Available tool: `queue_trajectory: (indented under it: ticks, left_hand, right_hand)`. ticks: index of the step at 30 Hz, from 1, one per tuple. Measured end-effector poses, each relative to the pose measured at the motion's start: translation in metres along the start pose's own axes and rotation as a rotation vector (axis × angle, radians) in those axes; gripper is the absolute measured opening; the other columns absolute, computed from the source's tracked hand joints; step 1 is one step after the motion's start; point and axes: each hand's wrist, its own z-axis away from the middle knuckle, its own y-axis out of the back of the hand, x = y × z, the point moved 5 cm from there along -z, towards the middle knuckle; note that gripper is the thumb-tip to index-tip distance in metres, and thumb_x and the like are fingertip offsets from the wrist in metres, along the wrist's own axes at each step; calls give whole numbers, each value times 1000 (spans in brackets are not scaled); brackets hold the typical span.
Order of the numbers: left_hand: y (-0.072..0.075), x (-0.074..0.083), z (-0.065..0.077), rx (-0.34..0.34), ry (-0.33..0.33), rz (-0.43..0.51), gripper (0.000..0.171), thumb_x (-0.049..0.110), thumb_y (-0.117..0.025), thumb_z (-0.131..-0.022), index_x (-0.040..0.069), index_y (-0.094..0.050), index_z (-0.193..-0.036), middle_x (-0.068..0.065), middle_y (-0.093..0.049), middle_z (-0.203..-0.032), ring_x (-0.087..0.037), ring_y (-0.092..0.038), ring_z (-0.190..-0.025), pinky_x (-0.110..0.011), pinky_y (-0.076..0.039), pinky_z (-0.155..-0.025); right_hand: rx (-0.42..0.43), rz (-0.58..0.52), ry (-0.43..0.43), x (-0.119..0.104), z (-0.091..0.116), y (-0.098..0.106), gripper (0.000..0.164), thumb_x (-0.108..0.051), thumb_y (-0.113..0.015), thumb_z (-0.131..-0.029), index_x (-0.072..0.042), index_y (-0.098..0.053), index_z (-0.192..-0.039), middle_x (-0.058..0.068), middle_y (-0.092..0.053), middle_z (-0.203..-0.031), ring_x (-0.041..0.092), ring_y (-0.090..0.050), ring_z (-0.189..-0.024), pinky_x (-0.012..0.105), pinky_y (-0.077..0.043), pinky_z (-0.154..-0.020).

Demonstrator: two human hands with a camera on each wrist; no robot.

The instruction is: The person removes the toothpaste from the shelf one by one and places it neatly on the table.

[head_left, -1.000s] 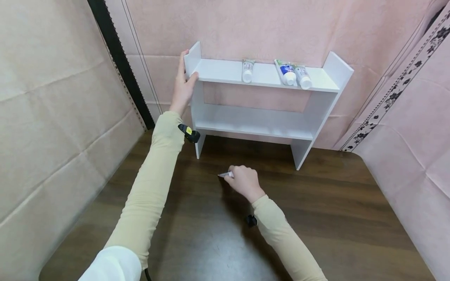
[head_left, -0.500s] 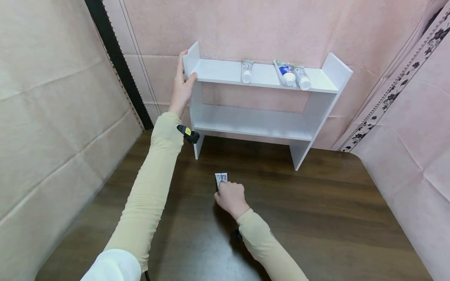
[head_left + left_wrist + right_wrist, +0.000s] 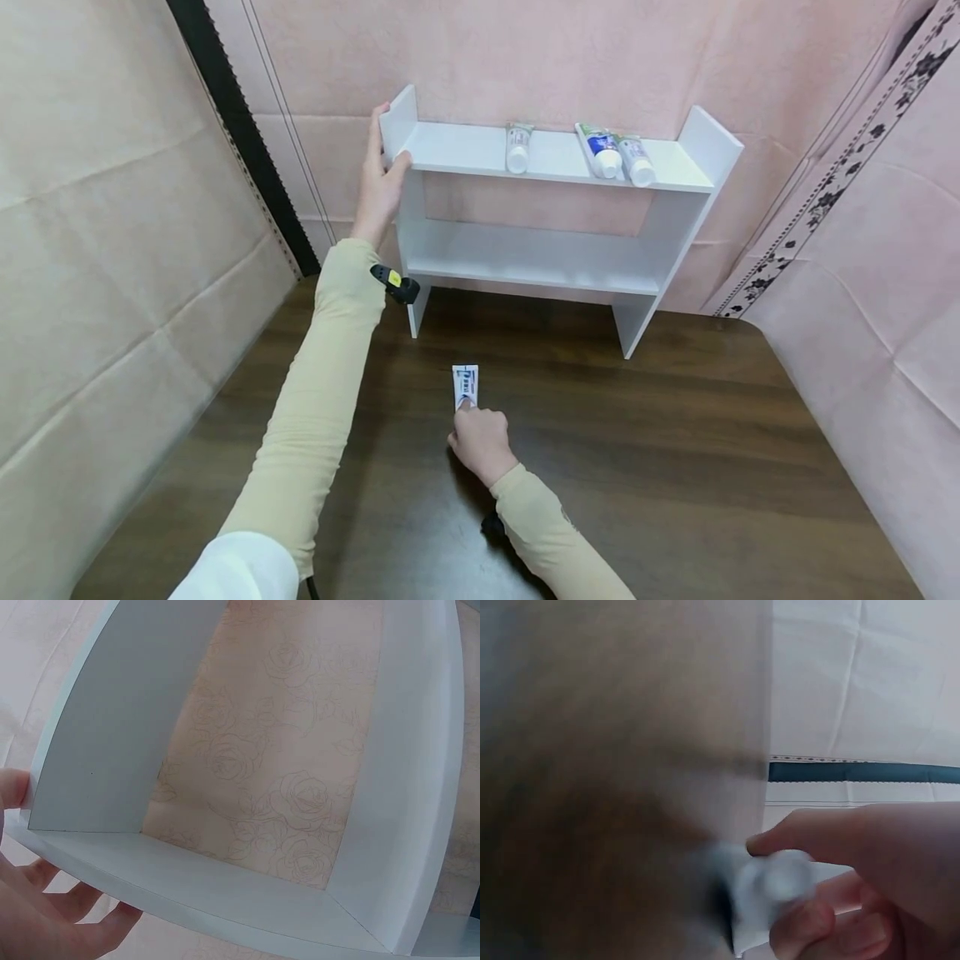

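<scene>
My left hand point(image 3: 378, 187) grips the upper left corner of a white two-tier shelf point(image 3: 532, 257); the thumb lies at the upper board's front and the fingers reach round the side panel. In the left wrist view, fingertips curl at the edge of the shelf's side panel point(image 3: 172, 862). Low over the table, my right hand point(image 3: 482, 440) pinches a small white squeeze tube point(image 3: 466, 383) with dark blue print, its flat end pointing away from me. The right wrist view is blurred, but the tube's round white cap point(image 3: 787, 874) shows between thumb and fingers.
On the shelf's upper board lie a white tube point(image 3: 518, 148), a blue-and-white tube point(image 3: 601, 152) and another white tube point(image 3: 636, 160), caps forward. The brown wooden table point(image 3: 697, 467) is enclosed by pale cloth walls point(image 3: 562, 50).
My right hand has moved left and nearer to me with the tube, which has turned so its printed face shows and its flat end points away. My left hand stays on the shelf.
</scene>
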Motion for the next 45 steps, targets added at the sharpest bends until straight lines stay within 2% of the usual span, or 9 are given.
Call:
queue_trajectory:
  ticks: [9,15,21,25,28,31,35,38,45]
  left_hand:
    - [1,0,0,0,11,-7,65,13,-41,-100,43,-17,-152,11,-23,-159,-15,-33,-137,-39,-32,-110]
    - [1,3,-1,-5,0,3,65,14,-41,-100,44,-18,-152,12,-23,-159,-14,-33,-136,-40,-32,-110]
    - [0,3,-1,-7,-4,16,65,13,-40,-99,43,-18,-152,11,-24,-158,-13,-34,-133,-38,-33,-107]
    - [3,2,-2,4,-14,21,66,10,-40,-98,40,-19,-153,8,-26,-157,-13,-36,-130,-36,-35,-105]
    - [3,0,-1,5,-14,19,66,10,-40,-98,39,-18,-153,9,-25,-158,-13,-35,-132,-36,-33,-106]
    - [4,-2,0,3,-11,15,66,11,-40,-98,40,-18,-153,11,-23,-159,-13,-33,-134,-38,-32,-108]
    - [4,-4,2,6,-13,23,66,11,-40,-97,39,-19,-153,9,-26,-158,-14,-35,-132,-38,-33,-106]
    - [3,-3,2,7,-26,31,65,10,-40,-97,37,-20,-153,7,-27,-157,-15,-36,-131,-37,-33,-105]
    - [1,1,0,6,-40,13,66,10,-40,-97,36,-20,-154,6,-28,-157,-14,-37,-129,-34,-34,-103]
  right_hand:
    - [15,25,63,-1,-1,-2,45,-39,-72,-82,0,-70,-103,6,-72,-73,15,-55,-47,30,-39,-40]
    - [-9,-66,65,2,-8,-1,31,-33,-68,-85,-3,-71,-90,5,-69,-71,13,-50,-45,29,-36,-39]
    - [-163,-279,25,15,-21,-3,30,-28,-62,-92,-11,-63,-67,0,-55,-52,9,-40,-43,25,-30,-40]
    - [-258,-364,24,24,-29,0,29,-28,-60,-93,-12,-62,-70,-1,-49,-54,10,-38,-46,24,-29,-43]
    - [-270,-377,28,31,-35,6,21,-26,-60,-93,-9,-69,-84,2,-62,-69,12,-42,-53,26,-33,-47]
    - [-241,-385,14,39,-40,16,25,-26,-60,-93,-8,-71,-107,9,-72,-94,17,-54,-65,30,-44,-57]
    - [-148,-377,16,53,-50,41,41,-27,-62,-93,-9,-60,-131,14,-66,-121,27,-63,-97,40,-53,-82]
    - [-46,-365,27,64,-60,69,48,-27,-60,-94,-13,-52,-139,15,-59,-130,31,-57,-113,45,-48,-94]
    - [267,-382,18,88,-85,151,55,-23,-60,-93,-14,-43,-144,17,-50,-137,34,-49,-122,49,-42,-98]
